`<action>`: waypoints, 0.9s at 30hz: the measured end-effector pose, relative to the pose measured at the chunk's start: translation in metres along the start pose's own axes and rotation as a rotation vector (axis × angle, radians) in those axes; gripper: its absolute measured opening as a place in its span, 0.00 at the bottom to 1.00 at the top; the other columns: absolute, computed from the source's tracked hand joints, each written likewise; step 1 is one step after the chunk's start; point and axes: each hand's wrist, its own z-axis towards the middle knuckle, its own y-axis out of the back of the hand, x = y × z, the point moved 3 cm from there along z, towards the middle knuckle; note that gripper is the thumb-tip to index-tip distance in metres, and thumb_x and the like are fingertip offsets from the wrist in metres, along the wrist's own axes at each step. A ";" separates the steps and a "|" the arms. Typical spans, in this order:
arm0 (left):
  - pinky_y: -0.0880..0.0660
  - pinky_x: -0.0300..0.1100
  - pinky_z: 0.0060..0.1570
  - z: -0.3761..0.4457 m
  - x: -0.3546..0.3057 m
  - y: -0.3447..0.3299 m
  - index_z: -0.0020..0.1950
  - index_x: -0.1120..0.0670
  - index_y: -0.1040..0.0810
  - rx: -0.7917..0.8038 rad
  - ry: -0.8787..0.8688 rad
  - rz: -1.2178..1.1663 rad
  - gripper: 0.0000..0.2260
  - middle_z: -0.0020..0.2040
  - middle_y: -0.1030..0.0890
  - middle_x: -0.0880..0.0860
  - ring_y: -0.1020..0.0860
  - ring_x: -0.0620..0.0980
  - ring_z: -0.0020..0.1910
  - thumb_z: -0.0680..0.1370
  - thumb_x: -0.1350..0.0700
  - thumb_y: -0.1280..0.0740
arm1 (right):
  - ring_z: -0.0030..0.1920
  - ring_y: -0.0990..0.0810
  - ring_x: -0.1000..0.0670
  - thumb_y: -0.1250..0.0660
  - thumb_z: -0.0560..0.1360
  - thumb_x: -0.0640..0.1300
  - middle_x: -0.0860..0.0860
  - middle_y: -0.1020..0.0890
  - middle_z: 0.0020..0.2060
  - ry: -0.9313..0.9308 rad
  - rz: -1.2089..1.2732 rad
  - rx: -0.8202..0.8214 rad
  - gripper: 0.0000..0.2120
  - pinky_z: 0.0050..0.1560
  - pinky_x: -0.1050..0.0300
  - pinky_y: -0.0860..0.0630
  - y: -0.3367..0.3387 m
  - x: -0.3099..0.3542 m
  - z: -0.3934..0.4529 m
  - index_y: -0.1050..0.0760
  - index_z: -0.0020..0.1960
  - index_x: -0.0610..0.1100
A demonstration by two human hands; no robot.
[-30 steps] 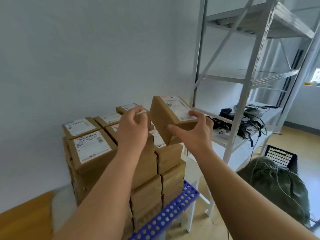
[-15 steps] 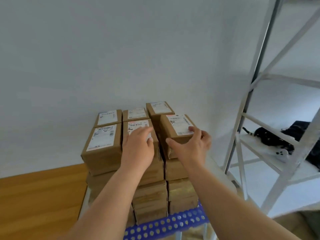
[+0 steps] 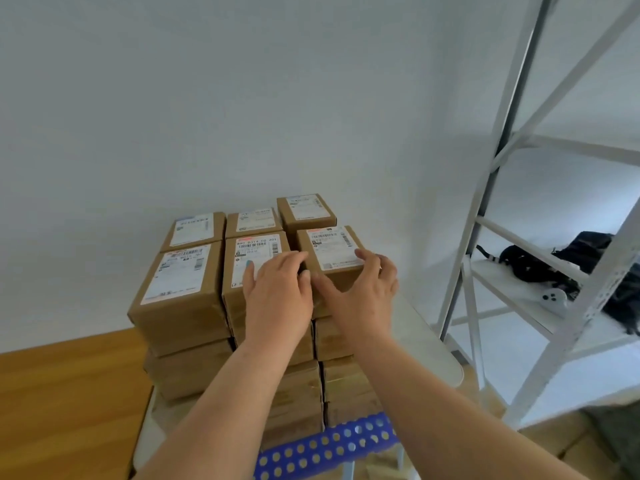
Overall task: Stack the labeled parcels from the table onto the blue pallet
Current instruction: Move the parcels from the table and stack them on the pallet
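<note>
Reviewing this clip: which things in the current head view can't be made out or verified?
- Blue pallet: only a perforated front strip shows; the stacked parcels and both forearms cover the rest.
- Front right parcel: its near face is hidden by the right hand and left hand.
- Label text: too small and blurred to read in full.
- The table parcels come from: out of frame.
- Dark items on the shelf: cut off by the right edge.

A plain pale grey-white wall [image 3: 242, 98] fills the upper left and centre of the frame, evenly lit by soft daylight. A strip of orange-brown wooden floor [image 3: 65, 407] shows at the lower left. Along the right edge stands a white metal shelving rack [image 3: 491, 188] with diagonal braces; dark cables and gear [image 3: 540, 265] lie on its shelf.
</note>
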 end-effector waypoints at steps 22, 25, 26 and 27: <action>0.58 0.58 0.73 0.022 -0.013 -0.002 0.72 0.44 0.32 0.028 0.226 0.216 0.23 0.72 0.32 0.44 0.38 0.47 0.74 0.80 0.37 0.44 | 0.53 0.23 0.54 0.40 0.80 0.55 0.53 0.24 0.56 -0.143 0.440 0.023 0.14 0.46 0.62 0.25 0.006 -0.017 0.044 0.30 0.62 0.51; 0.53 0.58 0.74 0.048 -0.022 0.006 0.72 0.45 0.31 0.047 0.177 0.211 0.23 0.71 0.30 0.46 0.36 0.48 0.73 0.80 0.38 0.43 | 0.46 0.22 0.54 0.43 0.79 0.59 0.52 0.21 0.49 -0.146 0.426 0.098 0.16 0.38 0.60 0.28 0.013 -0.009 0.078 0.26 0.56 0.49; 0.49 0.57 0.74 0.060 -0.024 0.007 0.72 0.46 0.31 0.069 0.153 0.206 0.23 0.71 0.30 0.46 0.35 0.49 0.72 0.80 0.39 0.43 | 0.44 0.22 0.54 0.43 0.80 0.58 0.53 0.20 0.47 -0.127 0.408 0.135 0.18 0.38 0.59 0.30 0.017 -0.004 0.092 0.25 0.57 0.47; 0.46 0.57 0.74 0.072 -0.026 0.007 0.73 0.46 0.32 0.104 0.135 0.195 0.23 0.71 0.29 0.47 0.34 0.50 0.71 0.80 0.40 0.42 | 0.43 0.24 0.55 0.42 0.80 0.57 0.54 0.21 0.46 -0.098 0.389 0.176 0.18 0.39 0.59 0.31 0.018 0.001 0.105 0.25 0.59 0.46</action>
